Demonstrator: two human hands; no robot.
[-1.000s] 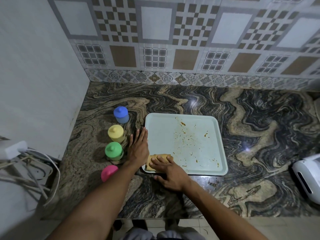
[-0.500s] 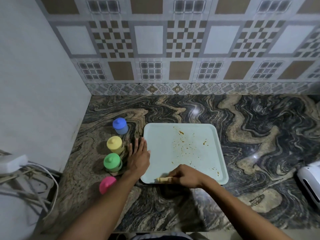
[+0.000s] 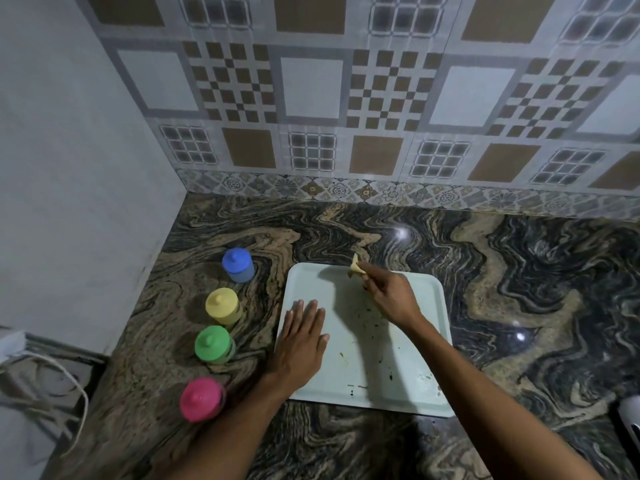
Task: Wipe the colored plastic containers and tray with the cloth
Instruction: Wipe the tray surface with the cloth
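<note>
A pale green tray (image 3: 408, 372) lies flat on the dark, swirl-patterned stone surface (image 3: 519, 306), a little right of the middle, with brownish specks and smears scattered over its right half and along its near edge. The left hand (image 3: 299, 344) rests palm down on the left part of the tray, its fingers (image 3: 304, 315) straight, released and close together, pointing towards the far wall; the heel of the hand sits at the tray's near left corner. The right hand (image 3: 391, 299) reaches across the tray to its far edge, where the fingers (image 3: 372, 277) are clenched round a small, crumpled yellowish cloth (image 3: 356, 270). The cloth's free end sticks up just past the far rim. Left of the tray, four lidded plastic containers stand upright in a row that runs from far to near, none touching the tray: a blue container (image 3: 237, 265) farthest, then a yellow container (image 3: 222, 305), a green container (image 3: 213, 344) just beside the left hand, and a pink container (image 3: 201, 399) nearest, close to the left forearm. A patterned tiled wall (image 3: 311, 98) rises behind the surface and a plain wall (image 3: 69, 168) stands to the left. A white cable (image 3: 84, 403) loops at the near left, and part of a white appliance (image 3: 628, 414) shows at the right edge.
</note>
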